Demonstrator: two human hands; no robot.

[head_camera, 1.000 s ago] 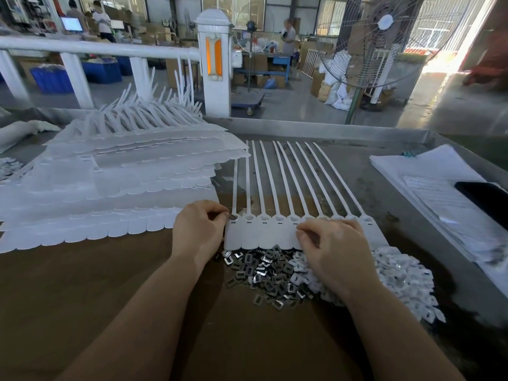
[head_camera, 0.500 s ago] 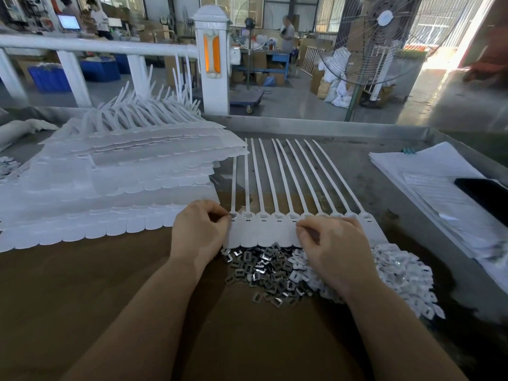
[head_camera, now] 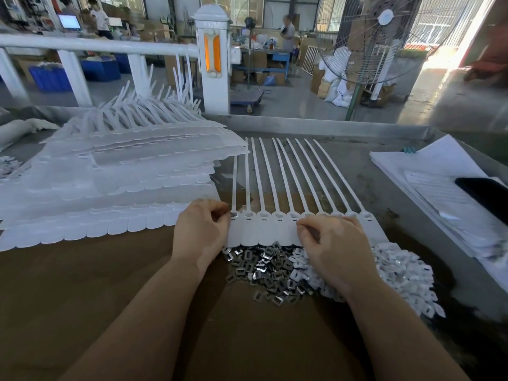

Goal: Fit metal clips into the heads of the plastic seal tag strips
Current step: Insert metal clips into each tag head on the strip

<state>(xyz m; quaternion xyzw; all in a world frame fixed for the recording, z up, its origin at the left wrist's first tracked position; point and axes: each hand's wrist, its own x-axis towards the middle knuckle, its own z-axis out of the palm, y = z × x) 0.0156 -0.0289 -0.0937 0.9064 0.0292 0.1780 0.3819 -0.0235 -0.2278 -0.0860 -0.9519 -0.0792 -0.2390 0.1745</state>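
A joined row of white seal tag strips point(head_camera: 270, 229) lies on the table with its tails fanning away from me. My left hand point(head_camera: 202, 232) sits at the row's left end, its fingertips pinching a metal clip point(head_camera: 234, 215) at the leftmost head. My right hand point(head_camera: 334, 248) lies curled over the flags on the right half of the row, thumb and forefinger pinching the plastic there. A pile of loose metal clips point(head_camera: 264, 270) lies just below the row, between my hands.
A tall stack of white tag strip sheets point(head_camera: 110, 188) fills the table's left. A heap of small white plastic pieces point(head_camera: 404, 273) lies right of the clips. Papers point(head_camera: 439, 182) and a black phone point(head_camera: 486, 193) lie at the right edge. A metal rim point(head_camera: 316, 127) bounds the far side.
Both hands stay almost where they were. The left fingertips have worked slightly at the leftmost head.
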